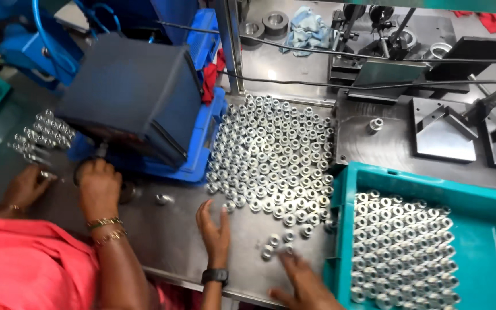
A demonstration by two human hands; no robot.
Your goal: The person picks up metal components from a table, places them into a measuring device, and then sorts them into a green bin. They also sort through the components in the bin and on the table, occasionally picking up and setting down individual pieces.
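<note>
Metal rings [276, 155], small, shiny and stood side by side in a dense patch, cover the steel desk [167, 241] just beyond the fingertips of both hands. A few loose rings [271, 248] lie apart from the patch, between the two hands and nearest the right one. The left hand [213, 227], with a black watch [214, 276] on its wrist, is released: the fingers are spread and it grasps nothing, with its fingertips close to the near edge of the patch. The right hand [299, 278] lies low over the desk with its fingers stretched towards the loose rings. It is blurred, so I cannot tell whether it pinches one or only touches them. Just right of the right hand stands a teal crate [489, 229], and more rings [403, 247] of the same kind are packed in rows in its left half. To the left of the left hand a single ring [163, 199] rests alone on the desk. Further left a co-worker in a pink sleeve has one hand [97, 189], with bangles at the wrist, at the foot of a blue machine with a dark hood [133, 92]. The co-worker's other hand [27, 186] is near a cluster of shiny parts [44, 135].
</note>
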